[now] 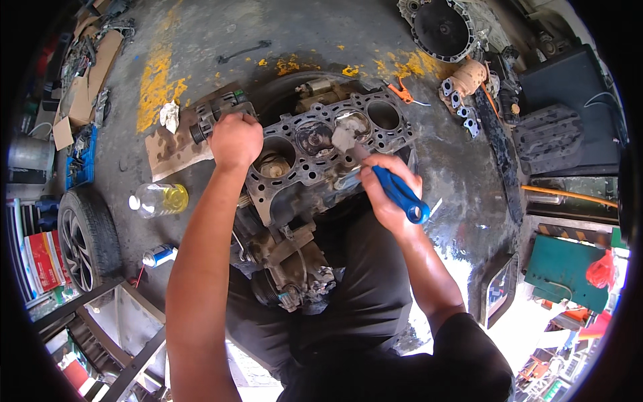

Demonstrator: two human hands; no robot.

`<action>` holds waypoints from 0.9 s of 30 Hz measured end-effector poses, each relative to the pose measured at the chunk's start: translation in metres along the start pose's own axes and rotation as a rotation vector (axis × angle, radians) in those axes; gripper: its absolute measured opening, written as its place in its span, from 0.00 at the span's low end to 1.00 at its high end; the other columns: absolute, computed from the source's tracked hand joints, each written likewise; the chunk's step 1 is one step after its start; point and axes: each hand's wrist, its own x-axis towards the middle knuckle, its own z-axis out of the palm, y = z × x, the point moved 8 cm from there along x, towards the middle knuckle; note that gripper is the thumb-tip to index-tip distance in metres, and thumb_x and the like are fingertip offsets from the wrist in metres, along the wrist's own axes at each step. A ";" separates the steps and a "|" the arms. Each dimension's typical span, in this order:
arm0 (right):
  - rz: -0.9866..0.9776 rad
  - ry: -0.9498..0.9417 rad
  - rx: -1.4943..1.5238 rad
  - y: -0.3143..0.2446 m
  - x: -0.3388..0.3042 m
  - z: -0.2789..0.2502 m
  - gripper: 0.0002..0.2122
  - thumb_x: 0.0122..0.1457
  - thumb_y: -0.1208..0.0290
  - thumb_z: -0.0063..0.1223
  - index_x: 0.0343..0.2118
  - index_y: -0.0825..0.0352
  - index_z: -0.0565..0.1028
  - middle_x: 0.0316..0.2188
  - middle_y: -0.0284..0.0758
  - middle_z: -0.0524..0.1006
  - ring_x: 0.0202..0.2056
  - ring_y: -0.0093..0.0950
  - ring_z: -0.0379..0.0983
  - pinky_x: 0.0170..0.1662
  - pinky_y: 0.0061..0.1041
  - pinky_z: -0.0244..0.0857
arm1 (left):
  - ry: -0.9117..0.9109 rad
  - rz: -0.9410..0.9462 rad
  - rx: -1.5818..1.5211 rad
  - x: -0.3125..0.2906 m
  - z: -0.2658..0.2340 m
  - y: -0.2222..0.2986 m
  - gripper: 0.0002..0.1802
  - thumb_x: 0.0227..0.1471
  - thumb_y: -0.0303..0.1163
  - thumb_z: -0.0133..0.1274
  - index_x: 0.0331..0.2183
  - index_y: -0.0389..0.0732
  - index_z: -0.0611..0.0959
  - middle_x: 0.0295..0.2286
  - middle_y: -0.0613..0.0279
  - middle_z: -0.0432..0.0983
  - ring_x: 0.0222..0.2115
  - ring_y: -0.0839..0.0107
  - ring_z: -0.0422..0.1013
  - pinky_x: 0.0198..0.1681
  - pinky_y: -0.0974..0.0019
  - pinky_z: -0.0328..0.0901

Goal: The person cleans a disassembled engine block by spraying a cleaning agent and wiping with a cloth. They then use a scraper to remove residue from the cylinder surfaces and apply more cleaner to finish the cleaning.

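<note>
Scraper with a pierced blue handle and a flat, pale grey head (396, 191) sits in the right hand (383, 202), whose fingers wrap its neck; the head is over the grey cast-metal engine block (303, 195), beside the third round bore from the left. That block lies in front of the person's knees, flat deck facing up, bores in a row. The left hand (236, 139) is bunched at the block's left end, near a metal unit with a dark ribbed pulley (199, 132); its fingers curl out of sight, so I cannot tell whether they grip anything.

The step looks like scraping residue off the deck. To do it well, the edge should lie flat at a low angle, since a raised corner could gouge the sealing face. Short, light strokes are best, directed away from the bores and the small passages around them, where loosened grit could drop. The third bore has something pale in it; whether rag, dirt or bare piston is unclear. The left hand would best brace the block outside the blade's path. The crumpled white cloth or paper (169, 116) beyond it might serve for wiping, if clean.
</note>
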 end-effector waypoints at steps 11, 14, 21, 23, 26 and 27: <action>-0.189 0.090 -0.078 -0.010 -0.002 0.021 0.09 0.50 0.83 0.63 0.34 0.67 0.77 0.27 0.39 0.81 0.27 0.34 0.80 0.34 0.26 0.72 | -0.041 -0.026 0.013 0.000 0.004 -0.001 0.18 0.55 0.38 0.46 0.33 0.40 0.88 0.42 0.51 0.80 0.44 0.48 0.75 0.51 0.47 0.65; -0.216 0.103 -0.092 -0.012 0.005 0.024 0.09 0.50 0.83 0.63 0.34 0.66 0.77 0.26 0.39 0.80 0.26 0.35 0.79 0.33 0.26 0.72 | -0.020 -0.020 0.024 0.001 0.002 0.001 0.18 0.54 0.38 0.46 0.33 0.40 0.88 0.42 0.51 0.81 0.44 0.48 0.75 0.51 0.47 0.65; -0.248 0.035 -0.041 0.002 -0.006 0.024 0.08 0.52 0.84 0.61 0.35 0.67 0.78 0.29 0.39 0.80 0.30 0.36 0.79 0.36 0.26 0.72 | -0.036 -0.026 -0.007 0.000 0.003 0.000 0.18 0.54 0.38 0.45 0.34 0.41 0.88 0.41 0.51 0.81 0.44 0.49 0.76 0.50 0.48 0.66; -0.173 0.062 0.027 0.016 0.000 0.023 0.08 0.52 0.84 0.61 0.35 0.68 0.78 0.29 0.39 0.80 0.30 0.36 0.79 0.36 0.26 0.72 | -0.029 -0.025 0.011 -0.002 0.003 0.001 0.18 0.54 0.38 0.46 0.34 0.41 0.88 0.41 0.51 0.81 0.44 0.49 0.76 0.49 0.48 0.66; -0.154 0.010 0.012 0.008 0.013 0.025 0.07 0.55 0.82 0.60 0.36 0.68 0.78 0.30 0.38 0.81 0.32 0.32 0.79 0.39 0.26 0.71 | -0.016 -0.009 0.029 0.001 0.002 -0.002 0.18 0.54 0.38 0.46 0.33 0.41 0.88 0.40 0.51 0.81 0.44 0.49 0.76 0.49 0.47 0.66; -0.113 0.005 0.060 0.015 0.012 0.022 0.07 0.55 0.82 0.60 0.36 0.68 0.78 0.30 0.38 0.81 0.33 0.31 0.79 0.39 0.26 0.71 | -0.021 -0.010 0.011 0.001 0.002 -0.002 0.18 0.54 0.38 0.46 0.33 0.41 0.88 0.40 0.51 0.81 0.44 0.49 0.76 0.49 0.47 0.66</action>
